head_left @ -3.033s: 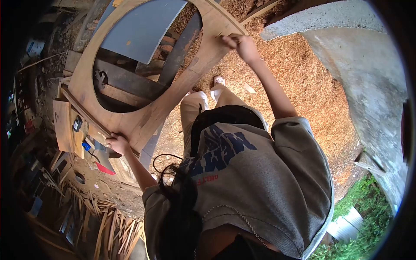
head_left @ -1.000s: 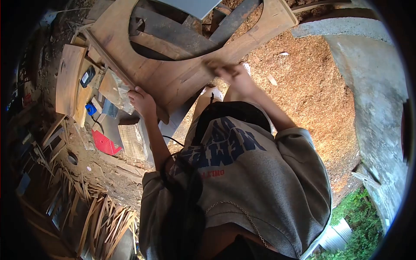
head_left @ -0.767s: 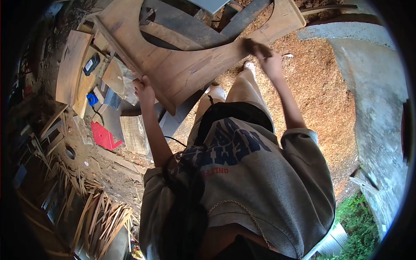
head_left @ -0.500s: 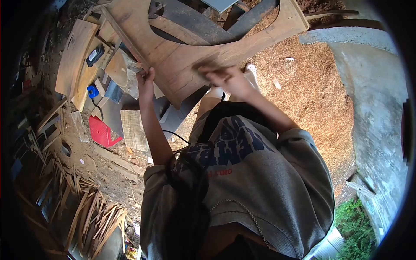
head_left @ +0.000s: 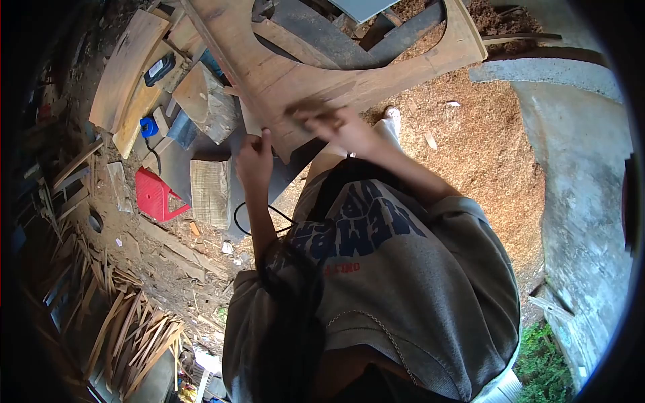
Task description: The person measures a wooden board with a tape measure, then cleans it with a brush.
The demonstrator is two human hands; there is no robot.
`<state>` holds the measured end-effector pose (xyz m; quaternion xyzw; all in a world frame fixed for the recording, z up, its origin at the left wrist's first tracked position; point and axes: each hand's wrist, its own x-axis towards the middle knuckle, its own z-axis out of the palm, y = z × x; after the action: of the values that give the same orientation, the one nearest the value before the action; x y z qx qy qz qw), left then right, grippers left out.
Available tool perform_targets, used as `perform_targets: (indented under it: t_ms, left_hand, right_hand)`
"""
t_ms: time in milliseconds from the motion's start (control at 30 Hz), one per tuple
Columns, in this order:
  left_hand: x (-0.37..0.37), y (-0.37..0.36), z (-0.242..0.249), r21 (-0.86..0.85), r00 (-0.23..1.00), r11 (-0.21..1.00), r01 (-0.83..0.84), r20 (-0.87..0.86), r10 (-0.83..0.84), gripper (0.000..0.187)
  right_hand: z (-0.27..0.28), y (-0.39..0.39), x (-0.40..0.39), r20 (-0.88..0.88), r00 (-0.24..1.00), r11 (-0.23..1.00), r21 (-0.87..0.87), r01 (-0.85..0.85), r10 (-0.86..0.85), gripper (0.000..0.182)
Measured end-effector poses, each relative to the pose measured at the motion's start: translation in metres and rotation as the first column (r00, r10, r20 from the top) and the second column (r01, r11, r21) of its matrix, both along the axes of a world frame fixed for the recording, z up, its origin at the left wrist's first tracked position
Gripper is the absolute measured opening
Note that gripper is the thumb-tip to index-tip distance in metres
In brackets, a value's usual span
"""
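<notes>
Lying across the dark worktop's (head_left: 176, 172) right edge: one holed wooden panel (head_left: 366, 87), probably stiff, fairly heavy, best held by opposite outer edges; left hand (head_left: 254, 162) curled at near corner, right hand (head_left: 340, 129) blurred, either grip undeterminable.

Orange-brown shavings (head_left: 470, 154) spread out beside a grey wall (head_left: 578, 161), with green plants (head_left: 543, 366) at lower right. On the left, a red piece (head_left: 153, 195) lies just beside a wood block (head_left: 210, 193), and thin sticks (head_left: 134, 336) lie heaped below.
</notes>
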<state>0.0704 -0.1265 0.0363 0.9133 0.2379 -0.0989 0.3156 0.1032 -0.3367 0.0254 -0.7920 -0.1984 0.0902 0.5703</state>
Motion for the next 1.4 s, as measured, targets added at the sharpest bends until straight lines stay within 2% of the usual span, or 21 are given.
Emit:
perform_targets:
  t_ms: [33,100,133,200,267,367,433,467,533,600,667,800,867,900,933,967,1000,1100,1133,1267,1400]
  left_hand:
    - [-0.006,0.002,-0.009,-0.017,1.0,1.0,0.019,-0.014,-0.019,0.046]
    - [-0.01,0.003,-0.013,-0.036,0.999,0.999,0.03,-0.027,-0.031,0.046]
    - [-0.011,0.002,-0.01,-0.052,0.995,0.998,0.045,-0.088,-0.05,0.046]
    - [-0.008,0.002,-0.012,-0.074,0.988,0.996,0.057,-0.142,-0.067,0.045]
    - [-0.01,0.004,-0.019,-0.06,0.982,0.992,0.108,-0.151,-0.116,0.043]
    - [-0.01,0.001,-0.016,-0.078,0.981,0.99,0.115,-0.146,-0.126,0.041]
    - [-0.011,0.003,-0.021,-0.075,0.987,0.989,0.126,-0.094,-0.133,0.039]
    - [-0.012,0.002,-0.024,-0.076,0.99,0.988,0.132,-0.045,-0.135,0.039]
    - [-0.011,-0.005,-0.019,-0.054,0.991,0.991,0.124,-0.039,-0.127,0.039]
    - [-0.014,-0.006,-0.018,-0.03,0.992,0.993,0.117,-0.034,-0.118,0.039]
    - [-0.012,-0.004,-0.021,-0.05,0.979,0.993,0.104,-0.173,-0.111,0.041]
    - [-0.013,-0.007,-0.023,-0.03,0.981,0.993,0.116,-0.152,-0.119,0.041]
    - [-0.011,-0.007,-0.018,-0.011,0.977,0.993,0.119,-0.177,-0.119,0.04]
    - [-0.01,-0.005,-0.019,-0.01,0.976,0.991,0.134,-0.174,-0.133,0.04]
    - [-0.011,-0.004,-0.022,-0.037,0.978,0.989,0.14,-0.153,-0.144,0.039]
    - [-0.012,-0.003,-0.024,-0.064,0.979,0.987,0.146,-0.131,-0.153,0.038]
    - [-0.012,-0.004,-0.023,-0.064,0.978,0.985,0.157,-0.129,-0.164,0.038]
    - [-0.012,-0.004,-0.024,-0.048,0.973,0.985,0.163,-0.157,-0.169,0.037]
    - [-0.015,-0.003,-0.028,-0.021,0.978,0.985,0.17,-0.118,-0.171,0.038]
    - [-0.014,-0.003,-0.03,0.011,0.98,0.984,0.178,-0.089,-0.176,0.04]
    - [-0.013,-0.003,-0.034,-0.017,0.985,0.989,0.148,-0.089,-0.148,0.042]
  right_hand:
    - [0.005,-0.017,0.011,-0.015,0.996,0.995,0.042,0.088,-0.088,0.025]
    - [-0.009,-0.057,0.035,-0.033,0.949,0.928,-0.223,0.299,-0.313,0.027]
    - [-0.005,-0.068,0.044,0.113,0.921,0.882,-0.267,0.389,-0.372,0.026]
    - [-0.007,-0.058,0.043,0.174,0.919,0.865,-0.314,0.391,-0.353,0.025]
    - [0.015,-0.012,0.025,-0.041,0.96,0.912,-0.327,0.248,-0.275,0.025]
    - [0.005,0.027,0.005,-0.067,0.996,0.973,-0.23,0.034,-0.05,0.026]
    - [0.008,0.023,0.007,-0.007,0.998,0.997,0.037,0.067,-0.067,0.028]
    - [-0.004,0.001,0.02,-0.113,0.99,0.981,-0.181,0.064,-0.086,0.03]
    - [0.01,-0.043,0.035,-0.012,0.966,0.907,-0.346,0.24,-0.26,0.031]
    - [-0.021,-0.096,0.05,0.179,0.917,0.876,-0.278,0.395,-0.357,0.025]
    - [-0.015,-0.105,0.044,0.061,0.871,0.824,-0.298,0.482,-0.488,0.025]
    - [0.003,-0.041,0.0,0.029,0.963,0.96,-0.072,0.269,-0.268,0.024]
    - [0.003,-0.032,-0.013,-0.014,0.991,0.984,-0.12,0.132,-0.134,0.024]
    - [-0.006,-0.04,-0.013,-0.149,0.976,0.983,0.065,0.172,-0.161,0.023]
    - [-0.018,-0.061,-0.009,-0.297,0.931,0.973,0.029,0.23,-0.211,0.023]
    - [-0.02,-0.088,0.002,-0.183,0.934,0.947,-0.159,0.28,-0.307,0.023]
    - [-0.023,-0.115,0.012,-0.142,0.904,0.914,-0.117,0.389,-0.403,0.024]
    - [-0.035,-0.2,0.035,0.076,0.811,0.75,-0.339,0.568,-0.58,0.025]
    - [-0.032,-0.206,0.038,0.002,0.776,0.689,-0.458,0.561,-0.631,0.025]
    - [-0.024,-0.151,0.015,0.075,0.884,0.857,-0.22,0.467,-0.462,0.022]
    - [-0.018,-0.175,0.02,-0.175,0.937,0.954,-0.045,0.298,-0.301,0.024]
